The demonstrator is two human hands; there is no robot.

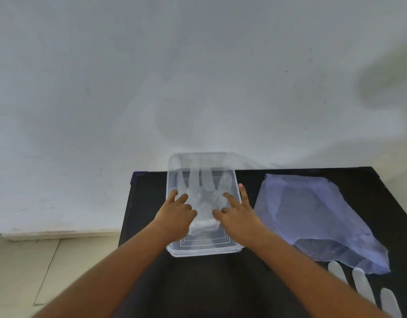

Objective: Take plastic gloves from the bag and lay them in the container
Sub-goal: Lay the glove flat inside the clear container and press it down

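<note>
Both hands pressing a glove flat in the container.
Black surface (152, 203) holds a blue bag (312, 214) at right, lying slack with its mouth toward the person; clear container (204, 251) at centre. Glove (204, 193) lies inside, fingers pointing away. More gloves (360, 281) poke out near the bag mouth. Left hand (175, 216) and right hand (239, 216) rest on the glove with fingers spread, no grip closed on anything. Film looks thin, limp, slippery, likely clingy; best pinched at the cuff.

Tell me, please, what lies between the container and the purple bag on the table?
In the head view, only the right hand and bare black table lie between the container and the purple bag.
</note>
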